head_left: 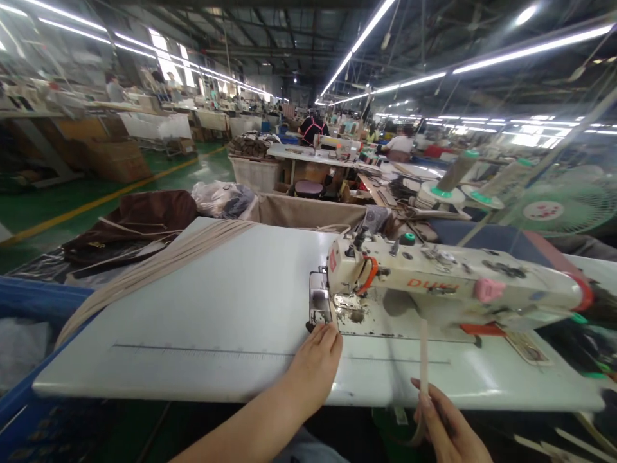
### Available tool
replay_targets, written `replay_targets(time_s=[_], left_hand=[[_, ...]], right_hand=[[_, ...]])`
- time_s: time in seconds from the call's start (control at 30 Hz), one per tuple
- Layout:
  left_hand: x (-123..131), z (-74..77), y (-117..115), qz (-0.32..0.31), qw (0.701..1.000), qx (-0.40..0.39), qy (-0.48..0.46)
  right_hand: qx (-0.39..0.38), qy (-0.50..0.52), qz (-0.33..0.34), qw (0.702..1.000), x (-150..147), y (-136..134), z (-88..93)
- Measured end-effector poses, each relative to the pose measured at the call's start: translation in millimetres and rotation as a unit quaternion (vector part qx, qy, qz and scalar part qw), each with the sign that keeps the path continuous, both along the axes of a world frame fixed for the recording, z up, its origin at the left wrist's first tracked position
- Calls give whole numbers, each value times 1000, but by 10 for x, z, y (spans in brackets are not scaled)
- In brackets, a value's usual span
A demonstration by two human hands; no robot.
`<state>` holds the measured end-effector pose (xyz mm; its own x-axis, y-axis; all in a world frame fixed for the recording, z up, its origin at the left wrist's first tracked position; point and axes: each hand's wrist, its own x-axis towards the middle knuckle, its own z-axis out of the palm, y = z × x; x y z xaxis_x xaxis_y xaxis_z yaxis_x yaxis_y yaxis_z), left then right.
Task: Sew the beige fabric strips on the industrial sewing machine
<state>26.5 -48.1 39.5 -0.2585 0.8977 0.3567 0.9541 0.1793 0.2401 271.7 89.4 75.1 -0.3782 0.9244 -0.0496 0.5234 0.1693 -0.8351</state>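
A white sewing machine [453, 276] stands on the right part of a pale worktable. My left hand [315, 360] rests at the front of its needle area, fingers closed and bent down on a short narrow beige strip [333, 314] that runs toward the presser foot. Nearer the table's front edge, my right hand [448, 418] pinches another beige strip [424, 354] between thumb and fingers. This strip points upright above the tabletop, and its lower end curves down below the hand. A metal slide plate [319, 297] lies just beyond my left fingertips.
A bundle of long beige strips [159, 263] hangs over the table's left side, beside a blue crate [43, 296]. Thread cones [456, 173] and a fan [569, 202] stand behind the machine. A fabric-lined bin [308, 209] sits past the far edge. People work farther back.
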Motion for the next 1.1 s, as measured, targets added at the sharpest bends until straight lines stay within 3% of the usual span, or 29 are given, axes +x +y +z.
replay_targets(time_s=[0.27,0.5,0.9,1.1], left_hand=[[-271,12,71,36,991,21,-126],[-442,33,189,56,979,10,-194],[-611,79,306,72,970,-9,-233],[-864,100,405,72,964,14,-256]], right_hand=[[13,-5,92,996,-165,-145,-126],[28,9,164,986,-366,-253,-110],[37,-8,195,980,-571,-322,-135],[70,-30,206,976,-671,-353,-163]])
